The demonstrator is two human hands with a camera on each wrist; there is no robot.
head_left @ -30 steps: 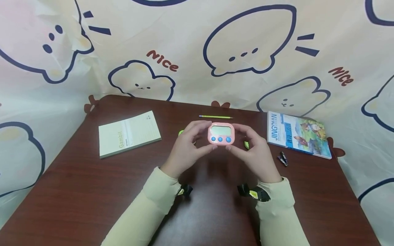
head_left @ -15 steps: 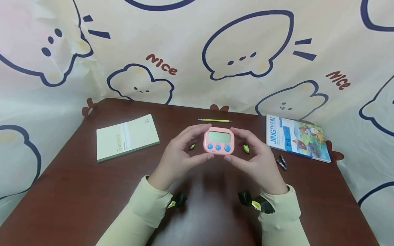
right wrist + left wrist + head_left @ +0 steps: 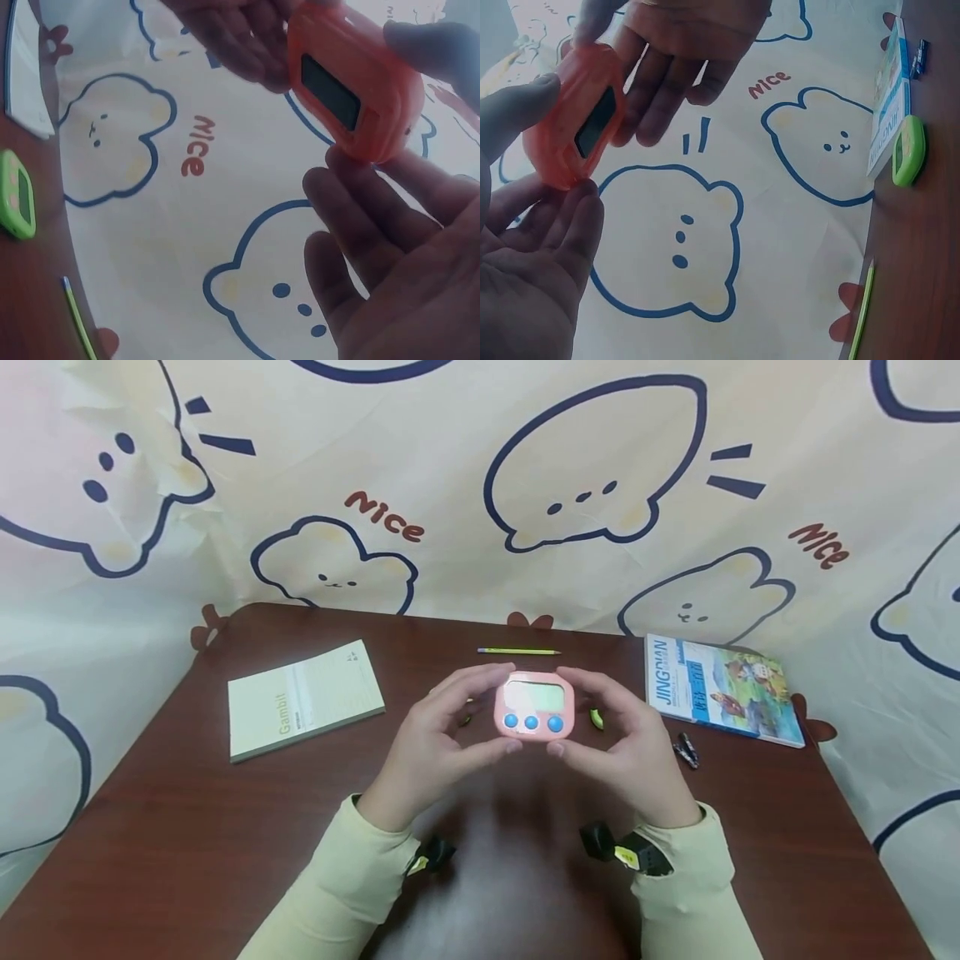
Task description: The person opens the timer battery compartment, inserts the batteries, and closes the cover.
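Pink, rounded plastic timer [image 3: 534, 707]: the left hand [image 3: 427, 746] and right hand [image 3: 636, 747] pinch its corners between their fingers, probably to leave its screen [image 3: 534, 697] uncovered.

Head view: fairly bright, even light, apparently from above. Pale glare on tabletop [image 3: 502, 902], front centre; soft-edged shadows on it below left hand [image 3: 427, 743] and right hand [image 3: 630, 743]. Faint sheen on backdrop [image 3: 450, 435], left side. Magazine [image 3: 720, 689]: smallest print too soft to read. Wrist views: dimmer, bluish, hazy; both hands shaded. Right wrist view: table edge bows, lens distortion.
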